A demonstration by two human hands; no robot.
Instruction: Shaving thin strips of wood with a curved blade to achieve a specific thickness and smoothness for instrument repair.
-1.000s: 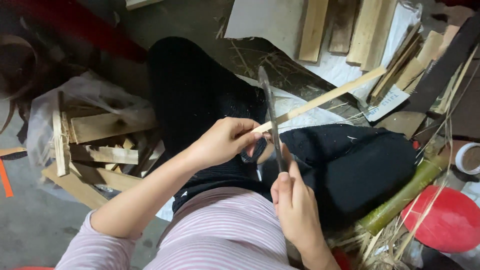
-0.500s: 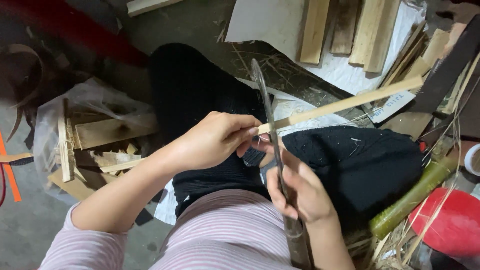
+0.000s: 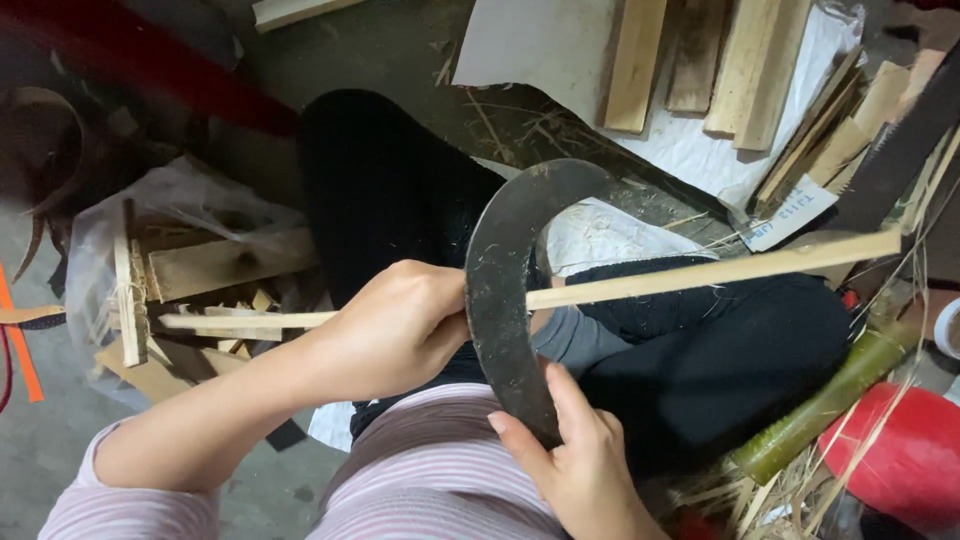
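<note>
My left hand grips a long pale bamboo strip that runs from left to upper right across my lap. My right hand holds a dark curved knife blade by its lower end. The flat of the blade faces up and crosses the strip just right of my left hand. My legs in black trousers lie under both.
A clear plastic bag with wood offcuts sits at the left. Wooden slats on white sheet lie at the top right. A green bamboo pole and a red round lid are at the lower right, with straw around.
The knife has turned from edge-on to showing its broad curved face. My right hand slid lower on it. The view has moved closer to the hands.
</note>
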